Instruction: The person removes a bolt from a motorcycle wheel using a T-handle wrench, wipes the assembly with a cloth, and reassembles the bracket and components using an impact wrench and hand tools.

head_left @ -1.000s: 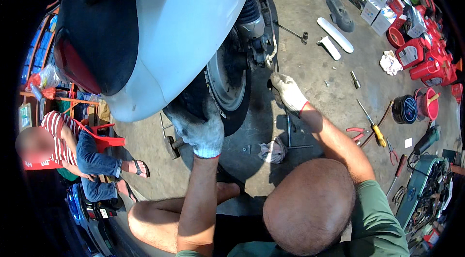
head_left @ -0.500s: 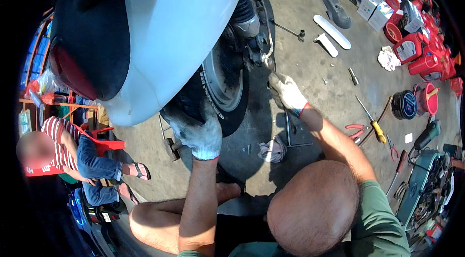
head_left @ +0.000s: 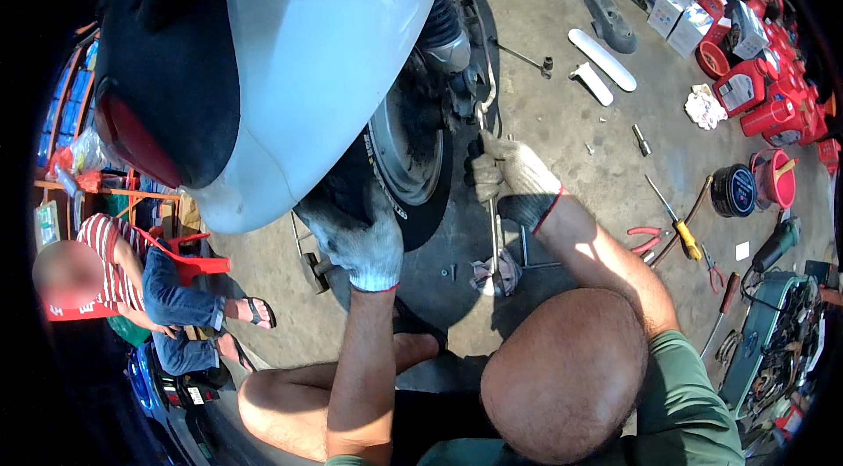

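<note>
A white scooter [head_left: 316, 44] stands at the upper left, its rear wheel [head_left: 406, 145] towards me. My left hand [head_left: 364, 242], in a grey-white work glove, is wrapped against the rear tyre [head_left: 347, 189] beneath the bodywork; its fingertips are partly hidden. To the right of the wheel, my gloved right hand [head_left: 518, 174] is closed round a long metal wrench [head_left: 494, 233]. The wrench's upper end is at the metal pipe [head_left: 489, 84] beside the shock absorber [head_left: 448, 40]. Its lower end overlaps a crumpled rag [head_left: 486, 277] on the floor.
A hammer [head_left: 313, 273] lies left of the tyre. Right, a yellow-handled screwdriver [head_left: 687, 238], red-handled pliers [head_left: 645, 240], a socket [head_left: 642, 139] and white trim pieces [head_left: 602, 58] are spread about. Red jugs [head_left: 746, 86] stand farther off. A seated person [head_left: 114, 260] is at left.
My right hand has shifted slightly left and down, its fingers now wrapped round the wrench, whose shaft shows more fully over the rag. The left hand stays on the tyre.
</note>
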### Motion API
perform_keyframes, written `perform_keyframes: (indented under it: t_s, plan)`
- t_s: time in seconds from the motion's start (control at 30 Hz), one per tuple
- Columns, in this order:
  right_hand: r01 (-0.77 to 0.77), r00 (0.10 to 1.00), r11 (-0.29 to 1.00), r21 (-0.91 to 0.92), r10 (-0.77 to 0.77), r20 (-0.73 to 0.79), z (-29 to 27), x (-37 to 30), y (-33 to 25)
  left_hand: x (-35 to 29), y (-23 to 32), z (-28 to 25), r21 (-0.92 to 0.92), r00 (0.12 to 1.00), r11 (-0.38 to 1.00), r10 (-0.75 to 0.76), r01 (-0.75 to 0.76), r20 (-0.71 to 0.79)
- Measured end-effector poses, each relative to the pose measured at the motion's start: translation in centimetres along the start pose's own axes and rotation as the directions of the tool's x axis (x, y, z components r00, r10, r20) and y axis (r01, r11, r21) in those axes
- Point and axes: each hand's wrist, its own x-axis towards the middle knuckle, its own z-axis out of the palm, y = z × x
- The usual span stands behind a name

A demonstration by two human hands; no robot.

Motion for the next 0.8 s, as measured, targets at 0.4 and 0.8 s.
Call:
perform_keyframes:
  t_s: [0.4,0.8]
  plan:
    - [0.316,0.811,0.179,-0.932,-0.561,0.167,-8.4,5.6,-1.5,0.0,0.6,0.2,0.004,1.0,1.0,-0.016,0.016,0.021]
    - [-0.04,0.999,0.999,-0.03,0.039,-0.031,-1.0,0.2,-0.4,0.1,0.1,0.4,-0.11,0.999,0.993,-0.038,0.036,-0.014]
